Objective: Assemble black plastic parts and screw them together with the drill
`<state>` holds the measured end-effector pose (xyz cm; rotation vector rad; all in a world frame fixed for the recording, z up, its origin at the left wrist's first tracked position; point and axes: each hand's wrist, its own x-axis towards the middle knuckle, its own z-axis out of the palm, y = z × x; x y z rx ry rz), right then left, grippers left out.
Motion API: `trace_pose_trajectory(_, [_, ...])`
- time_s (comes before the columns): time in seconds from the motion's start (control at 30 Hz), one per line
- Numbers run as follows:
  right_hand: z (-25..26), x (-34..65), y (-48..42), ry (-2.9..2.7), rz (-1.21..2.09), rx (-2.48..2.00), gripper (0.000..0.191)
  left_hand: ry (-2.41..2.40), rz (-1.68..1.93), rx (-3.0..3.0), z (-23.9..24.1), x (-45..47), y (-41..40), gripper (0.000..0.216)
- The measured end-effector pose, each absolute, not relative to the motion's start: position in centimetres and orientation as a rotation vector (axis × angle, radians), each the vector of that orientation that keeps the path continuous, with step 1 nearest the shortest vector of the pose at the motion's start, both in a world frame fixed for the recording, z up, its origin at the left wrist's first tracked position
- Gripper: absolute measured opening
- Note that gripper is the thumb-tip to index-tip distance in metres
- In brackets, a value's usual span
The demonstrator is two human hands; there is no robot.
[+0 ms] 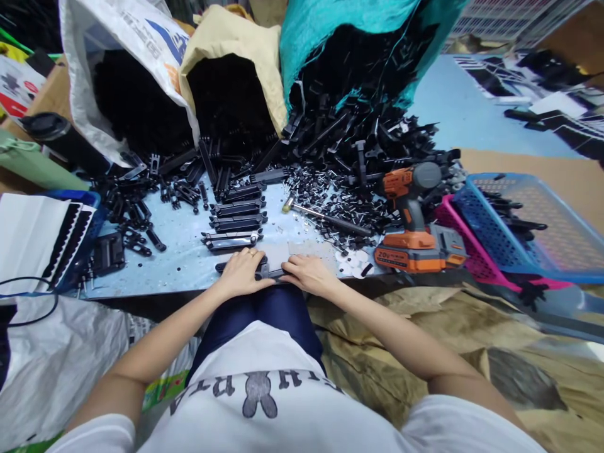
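At the near edge of the table, my left hand (243,272) is closed over a long black plastic part (270,272), its palm covering the part's left half. The fingers of my right hand (307,274) close on the part's right end, which they mostly hide. Beneath the part lies a grey plate (282,253). Just beyond my left hand, several similar black plastic pieces (238,221) lie in a stacked row. A hammer (325,217) with a brass-coloured head and black handle rests past my right hand, beside small screws and pins (306,189).
An orange cordless drill (415,220) stands at the right, next to a blue basket (533,182) with black parts. White, beige and teal sacks (349,16) spill black parts across the back. A black tumbler (66,141) and white round pieces (353,262) are also there.
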<state>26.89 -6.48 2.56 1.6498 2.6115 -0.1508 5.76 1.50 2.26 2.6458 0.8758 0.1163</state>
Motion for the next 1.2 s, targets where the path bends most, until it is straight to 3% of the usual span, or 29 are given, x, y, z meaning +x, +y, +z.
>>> trace_pose_trajectory(0.07, [3.2,26.4,-6.7,2.609,-0.044,1.699,0.039,0.874,0.19,2.646,2.1,5.6,1.2,0.062])
trace_pose_trajectory(0.27, [5.3,25.0,-7.1,2.643,0.17,1.711,0.032,0.838,0.47,2.645,1.0,4.7,1.0,0.042])
trace_pose_trajectory(0.47, [3.5,26.5,-6.7,2.699,0.128,1.756,0.032,0.758,0.442,2.683,1.1,5.2,0.8,0.052])
trace_pose_trajectory(0.57, [1.5,28.2,-6.9,2.734,0.031,1.856,0.034,0.689,0.446,2.757,2.7,9.1,2.7,0.06])
trace_pose_trajectory(0.67, [0.1,29.0,-7.6,2.756,-0.038,1.936,0.034,0.856,0.382,2.731,4.3,15.7,7.0,0.037])
trace_pose_trajectory(0.9, [0.7,30.5,-7.0,2.792,-0.066,2.081,0.031,0.975,0.126,2.714,3.8,26.7,13.6,0.026])
trace_pose_trajectory(1.07, [2.4,37.0,1.0,2.238,0.099,2.603,0.029,1.044,0.149,2.704,3.5,26.9,13.3,0.026])
trace_pose_trajectory(1.2, [2.9,40.8,6.9,1.878,0.025,2.485,0.033,1.142,0.235,2.63,5.4,22.8,12.9,0.026])
